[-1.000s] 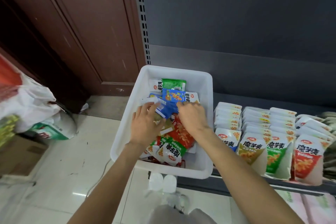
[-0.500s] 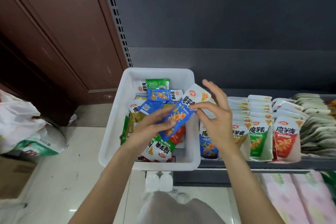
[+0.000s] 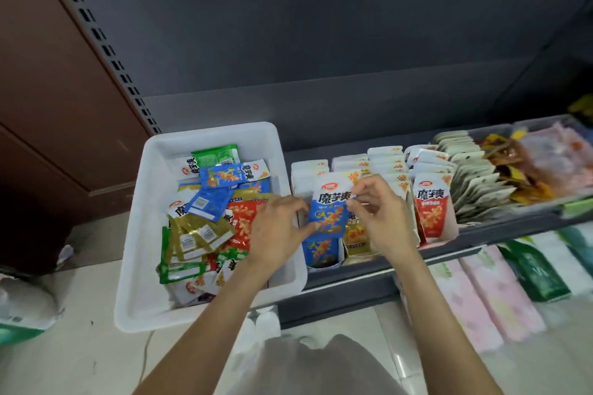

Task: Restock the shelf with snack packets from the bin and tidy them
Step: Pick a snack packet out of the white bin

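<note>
Holding: blue snack packet point(image 3: 330, 215) pinched by left hand point(image 3: 279, 231) and right hand point(image 3: 382, 218), over the shelf's point(image 3: 353, 269) blue row, beside white bin point(image 3: 205, 224).
Handling: light, floppy, slick film, judging by look.
Grip point: side edges.

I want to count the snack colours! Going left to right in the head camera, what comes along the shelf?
White bin → left hand → blue packet → right hand → red packet → white packet row

Two bare forearms reach forward from the bottom edge, wrists close together. The left hand point(image 3: 278, 231) and right hand point(image 3: 382, 218) face each other, fingers curled, each pinching one shared blue packet point(image 3: 330, 215) by a side edge.
</note>
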Motion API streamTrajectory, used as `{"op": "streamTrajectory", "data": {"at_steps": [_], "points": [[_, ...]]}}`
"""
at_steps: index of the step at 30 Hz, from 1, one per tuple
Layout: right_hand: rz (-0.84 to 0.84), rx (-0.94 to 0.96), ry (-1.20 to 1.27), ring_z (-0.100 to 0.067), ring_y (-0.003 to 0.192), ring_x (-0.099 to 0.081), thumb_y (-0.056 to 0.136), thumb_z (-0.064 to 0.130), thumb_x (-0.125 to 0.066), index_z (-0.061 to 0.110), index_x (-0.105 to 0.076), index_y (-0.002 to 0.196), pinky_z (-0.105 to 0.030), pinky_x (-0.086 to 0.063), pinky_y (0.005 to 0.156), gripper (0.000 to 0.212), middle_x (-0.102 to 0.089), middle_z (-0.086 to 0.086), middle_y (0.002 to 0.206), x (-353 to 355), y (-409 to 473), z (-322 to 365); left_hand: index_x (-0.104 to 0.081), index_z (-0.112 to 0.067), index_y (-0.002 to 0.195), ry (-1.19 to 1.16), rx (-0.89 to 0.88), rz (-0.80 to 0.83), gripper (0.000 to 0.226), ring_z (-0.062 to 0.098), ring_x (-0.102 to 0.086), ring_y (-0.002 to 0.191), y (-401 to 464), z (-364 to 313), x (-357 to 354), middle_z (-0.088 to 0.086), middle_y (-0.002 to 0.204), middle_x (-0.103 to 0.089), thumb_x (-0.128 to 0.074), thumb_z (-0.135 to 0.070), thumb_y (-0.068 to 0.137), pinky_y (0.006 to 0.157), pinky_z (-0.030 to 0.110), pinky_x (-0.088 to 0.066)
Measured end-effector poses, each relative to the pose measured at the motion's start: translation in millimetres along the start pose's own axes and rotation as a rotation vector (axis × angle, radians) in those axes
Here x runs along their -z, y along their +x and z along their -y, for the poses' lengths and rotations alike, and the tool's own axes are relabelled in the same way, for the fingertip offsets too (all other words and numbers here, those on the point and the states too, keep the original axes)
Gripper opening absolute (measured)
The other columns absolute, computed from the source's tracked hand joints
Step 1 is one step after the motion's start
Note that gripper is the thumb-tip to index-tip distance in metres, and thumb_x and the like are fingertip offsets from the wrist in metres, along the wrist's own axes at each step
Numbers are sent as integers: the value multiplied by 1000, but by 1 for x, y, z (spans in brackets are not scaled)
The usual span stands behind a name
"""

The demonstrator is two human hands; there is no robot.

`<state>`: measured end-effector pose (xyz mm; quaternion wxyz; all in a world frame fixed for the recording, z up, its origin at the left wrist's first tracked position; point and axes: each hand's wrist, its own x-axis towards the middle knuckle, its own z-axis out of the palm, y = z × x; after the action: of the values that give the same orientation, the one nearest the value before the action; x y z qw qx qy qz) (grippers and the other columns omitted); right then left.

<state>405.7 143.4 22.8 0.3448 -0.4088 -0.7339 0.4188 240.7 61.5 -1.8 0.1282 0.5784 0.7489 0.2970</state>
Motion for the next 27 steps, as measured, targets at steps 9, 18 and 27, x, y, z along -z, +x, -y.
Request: {"op": "streamTrajectory", "data": {"at_steps": [9,18,27], "points": [[137,57,-355,-5,81,-65,84,11,-67,35,-43,91,-36,-57,69,34,-64,12,86,-28,-11,-40,-64,-14,114,167,-9,-101,45,20,-49,106,-4,9,-5,0,112,-59,-74,-37,76,92,30,-36],[-96,267,-474,-15,76,-63,83,2,-65,12,-66,95,-34,-57,66,15,-58,-1,112,-29,-14,-19,-60,-20,114,81,26,-234,42,14,-56,97,-6,17,-5,-2,104,-60,-75,-30,77,82,28,-47],[91,409,-356,-11,77,-62,91,20,-47,16,-69,101,-22,-52,67,24,-65,2,98,-61,-5,20,-63,-21,107,-46,154,-455,21,11,-59,82,-20,53,26,-7,97,-63,-55,-30,90,69,28,-51]]}}
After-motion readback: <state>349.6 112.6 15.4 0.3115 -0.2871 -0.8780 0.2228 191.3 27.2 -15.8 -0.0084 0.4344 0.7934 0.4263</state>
